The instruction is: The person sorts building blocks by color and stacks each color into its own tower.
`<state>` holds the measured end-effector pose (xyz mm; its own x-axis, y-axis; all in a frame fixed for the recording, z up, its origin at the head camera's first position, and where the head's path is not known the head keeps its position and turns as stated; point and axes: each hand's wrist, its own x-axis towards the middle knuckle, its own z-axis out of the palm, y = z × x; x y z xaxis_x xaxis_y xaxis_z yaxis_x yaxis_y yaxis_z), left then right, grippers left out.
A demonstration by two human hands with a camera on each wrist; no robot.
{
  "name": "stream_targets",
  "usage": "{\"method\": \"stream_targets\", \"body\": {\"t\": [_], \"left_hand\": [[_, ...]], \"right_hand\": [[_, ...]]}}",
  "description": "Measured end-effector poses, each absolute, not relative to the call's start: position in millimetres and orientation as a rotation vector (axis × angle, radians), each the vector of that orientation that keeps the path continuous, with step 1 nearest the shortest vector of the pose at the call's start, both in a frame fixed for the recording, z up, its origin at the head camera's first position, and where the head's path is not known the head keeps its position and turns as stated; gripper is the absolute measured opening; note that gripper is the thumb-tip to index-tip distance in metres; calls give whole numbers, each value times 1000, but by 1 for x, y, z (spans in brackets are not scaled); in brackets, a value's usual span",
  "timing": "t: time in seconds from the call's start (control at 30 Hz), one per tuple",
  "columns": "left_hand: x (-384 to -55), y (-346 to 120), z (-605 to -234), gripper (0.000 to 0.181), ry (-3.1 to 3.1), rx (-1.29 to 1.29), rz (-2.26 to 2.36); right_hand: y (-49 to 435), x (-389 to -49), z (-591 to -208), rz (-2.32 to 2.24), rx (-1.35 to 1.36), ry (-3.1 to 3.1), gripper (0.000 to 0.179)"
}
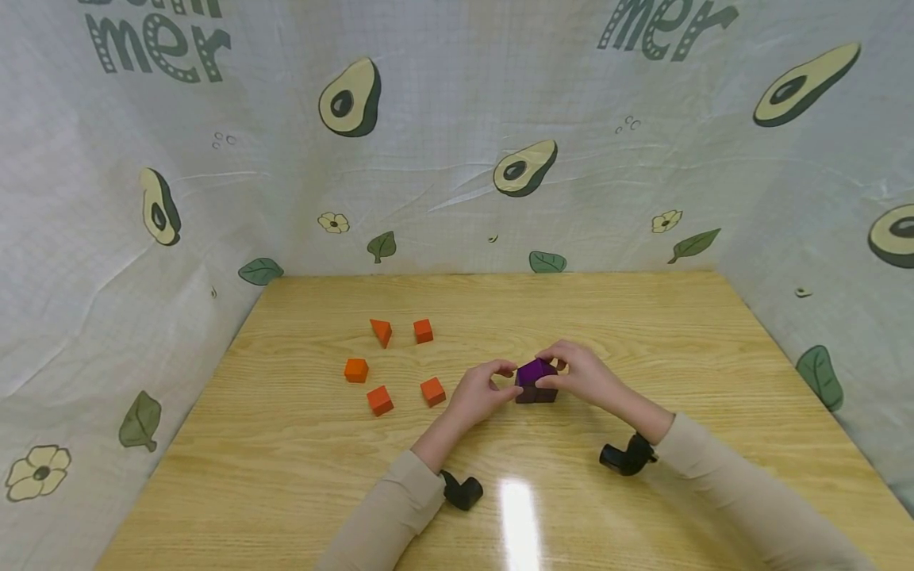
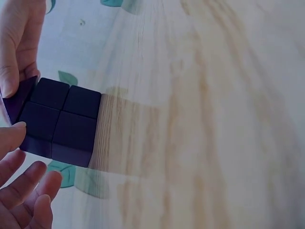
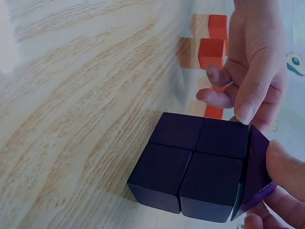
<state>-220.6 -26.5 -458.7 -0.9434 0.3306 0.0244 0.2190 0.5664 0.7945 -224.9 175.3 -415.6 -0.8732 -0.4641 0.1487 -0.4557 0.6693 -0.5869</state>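
Four-square faces of dark purple cubes (image 1: 534,395) form a two-by-two stack on the table. On top sits a purple triangular prism (image 1: 532,370); in the right wrist view the prism (image 3: 256,167) looks slightly tilted, with a narrow gap at one end. My right hand (image 1: 584,376) pinches this prism between thumb and fingers. At the stack's left side is my left hand (image 1: 477,395), its thumb tip touching an upper cube near the prism and its other fingers loosely spread, as the left wrist view shows.
Left of the stack lie several orange cubes (image 1: 432,392) and an orange triangular block (image 1: 382,332). The wooden table (image 1: 286,476) ends at a printed cloth (image 1: 443,198) behind and at both sides. Black wrist cameras (image 1: 464,493) hang under the forearms.
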Motion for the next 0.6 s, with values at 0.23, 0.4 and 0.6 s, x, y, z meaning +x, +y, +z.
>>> {"method": "stream_targets", "body": {"t": [0.23, 0.4, 0.6], "left_hand": [[-222, -26, -460, 37, 2668, 490, 1328], [-222, -25, -459, 39, 2661, 493, 1319], [-223, -24, -460, 39, 2668, 495, 1312]], "right_hand": [[175, -225, -416, -980, -792, 2861, 34], [175, -225, -417, -989, -781, 2858, 34], [175, -225, -418, -970, -761, 2865, 36]]}}
